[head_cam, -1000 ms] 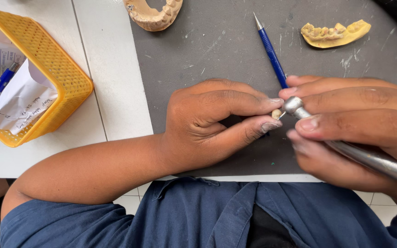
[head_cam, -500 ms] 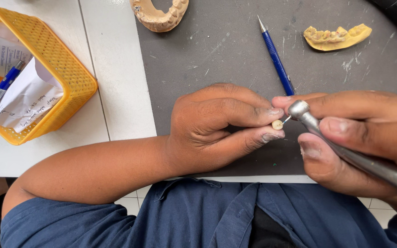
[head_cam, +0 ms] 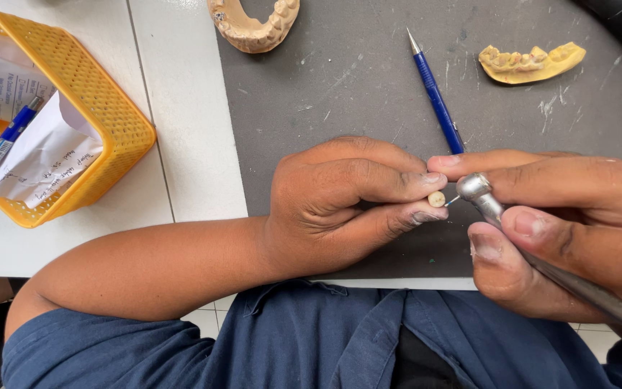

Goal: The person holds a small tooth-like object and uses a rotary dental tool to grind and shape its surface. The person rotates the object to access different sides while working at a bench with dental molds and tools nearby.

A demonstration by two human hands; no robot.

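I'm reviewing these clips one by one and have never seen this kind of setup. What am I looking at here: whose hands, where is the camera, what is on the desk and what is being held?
There is no machine here: a person works with bare hands, and the single camera sits on their head, looking down, so the arms enter from the bottom.

The left hand pinches a small cream tooth-shaped piece between thumb and finger. The right hand grips a slim metal handpiece like a pen, its fine tip right at that piece.

Both hands hover over a dark grey mat marked with pale scratches. On the mat lie a blue pen, a yellow dental cast and a beige dental cast at the top edge. To the left, on the white table, stands a yellow mesh basket with folded papers and another blue pen inside.
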